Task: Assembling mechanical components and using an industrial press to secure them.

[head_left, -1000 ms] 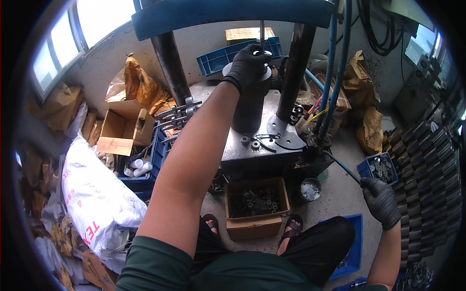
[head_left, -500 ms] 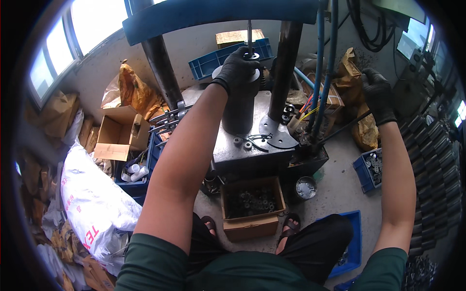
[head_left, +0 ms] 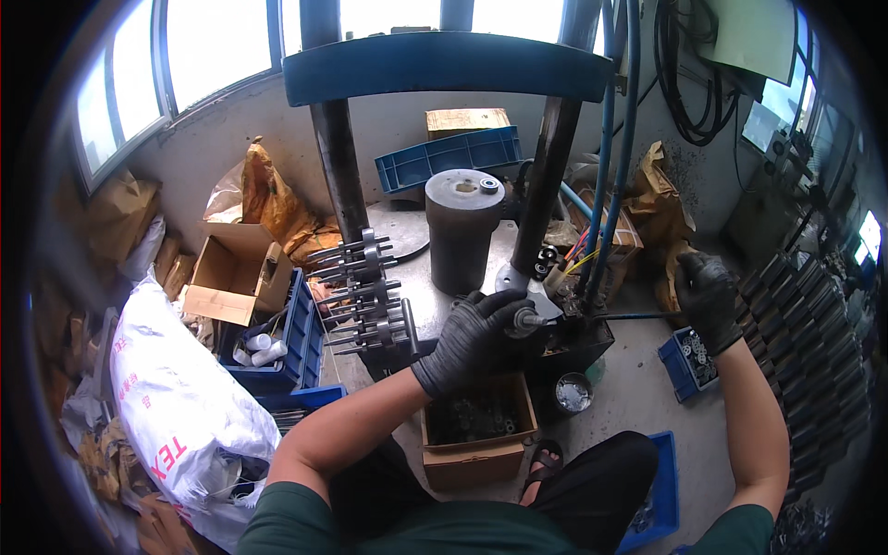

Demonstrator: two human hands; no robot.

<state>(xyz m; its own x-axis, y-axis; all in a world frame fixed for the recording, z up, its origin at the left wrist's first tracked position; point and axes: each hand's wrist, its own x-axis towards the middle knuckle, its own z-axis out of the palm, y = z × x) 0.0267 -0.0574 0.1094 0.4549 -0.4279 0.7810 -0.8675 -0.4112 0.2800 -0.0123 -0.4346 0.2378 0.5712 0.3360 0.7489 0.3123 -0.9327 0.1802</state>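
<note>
My left hand (head_left: 472, 342), in a dark glove, is closed around a short stepped metal shaft (head_left: 527, 321). It is in front of the press table (head_left: 413, 287), above an open carton (head_left: 476, 455) of small metal parts. Behind it stands an upright dark metal cylinder (head_left: 460, 240); a small bearing ring (head_left: 488, 185) lies on its top by a central hole. On the right, my gloved right hand (head_left: 710, 301) is closed at the end of a thin lever (head_left: 643, 316) that runs from the press. The fingers partly hide that end.
Several shafts with discs (head_left: 370, 291) stick out at the table's left. The blue crossbeam (head_left: 449, 69) spans the press posts above. A round tin (head_left: 573, 393) and a blue bin of parts (head_left: 689, 363) stand right; a white sack (head_left: 180, 388) lies left. Dark bars (head_left: 805, 351) are stacked far right.
My left hand has left the cylinder's top and come nearer and lower with the shaft, leaving the bearing ring there. My right hand and the lever have swung down. The view has tilted up.
</note>
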